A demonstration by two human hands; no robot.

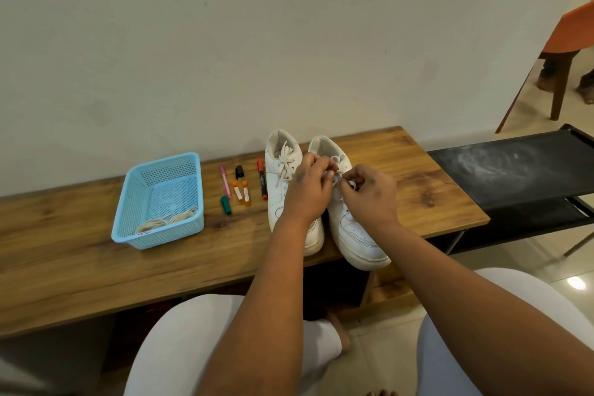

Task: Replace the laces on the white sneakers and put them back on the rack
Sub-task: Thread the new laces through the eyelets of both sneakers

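Observation:
Two white sneakers stand side by side on the wooden bench, toes toward me. The left sneaker point(283, 183) carries a tied cream bow. Over the right sneaker point(353, 231) both my hands work at its lace point(337, 159). My left hand point(308, 190) pinches one part of the lace near the tongue. My right hand point(369, 193) pinches a white loop of the same lace. A bundle of cream laces point(167, 222) lies in the blue basket point(154, 177).
Several markers and small bottles point(242, 185) lie between the basket and the sneakers. The wooden bench point(80, 254) runs along a white wall. A black fabric shoe rack point(520, 167) stands to the right, a chair point(559, 51) beyond it. My knees are below the bench edge.

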